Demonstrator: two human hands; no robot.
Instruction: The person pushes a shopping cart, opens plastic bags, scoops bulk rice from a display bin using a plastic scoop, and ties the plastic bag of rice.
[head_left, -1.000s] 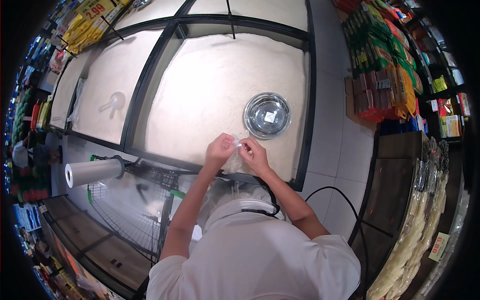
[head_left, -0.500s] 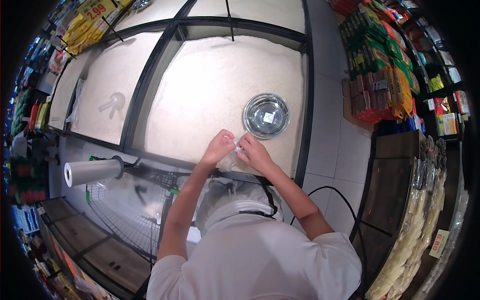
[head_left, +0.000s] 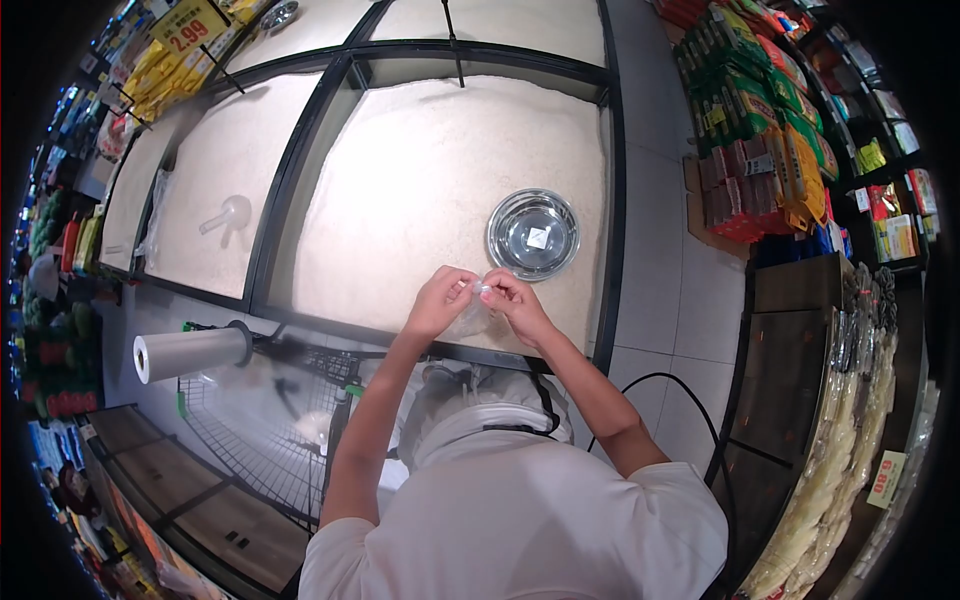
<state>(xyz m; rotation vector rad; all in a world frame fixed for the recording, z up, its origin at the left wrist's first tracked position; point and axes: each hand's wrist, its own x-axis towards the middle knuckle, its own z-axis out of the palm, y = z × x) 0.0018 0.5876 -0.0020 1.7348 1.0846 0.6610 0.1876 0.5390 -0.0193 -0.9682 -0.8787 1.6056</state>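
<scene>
Clear plastic bag [head_left: 470,320] hangs near the front rim of the bin [head_left: 330,327], its top pinched by both left hand [head_left: 440,301] and right hand [head_left: 517,308], which almost meet beside the shiny bowl [head_left: 533,234]

Left fingers [head_left: 462,281] and right fingers [head_left: 500,284] pinch a clear plastic bag [head_left: 471,320].

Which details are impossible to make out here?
Head view: pinched part of the plastic bag, covered by the left hand and right hand.
Head view: print on the label in the bowl, too small.
Head view: far side of the upper bin, cut off by the top edge.
Head view: line above 2.99 on the price sign, blurred.
</scene>
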